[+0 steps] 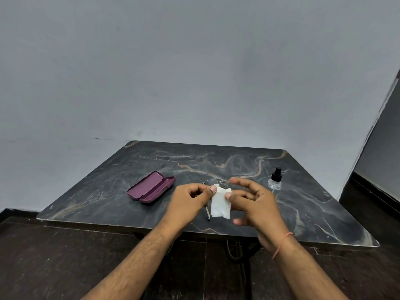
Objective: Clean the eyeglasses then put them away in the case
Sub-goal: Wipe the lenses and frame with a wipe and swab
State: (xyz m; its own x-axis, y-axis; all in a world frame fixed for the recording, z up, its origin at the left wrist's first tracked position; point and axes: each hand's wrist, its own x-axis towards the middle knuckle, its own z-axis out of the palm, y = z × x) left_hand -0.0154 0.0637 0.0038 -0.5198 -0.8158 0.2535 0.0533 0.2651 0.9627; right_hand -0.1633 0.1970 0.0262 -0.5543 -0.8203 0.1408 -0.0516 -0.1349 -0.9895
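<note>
Both hands hold a white cleaning cloth [220, 204] above the dark marbled surface [216, 161]; the left hand [190, 200] pinches its top left corner, the right hand [252, 199] pinches the right edge, other fingers loosely spread; the eyeglasses [216, 182] lie on the surface just behind the cloth; the open maroon case [150, 187] sits left; a spray bottle [275, 179] stands right.
</note>
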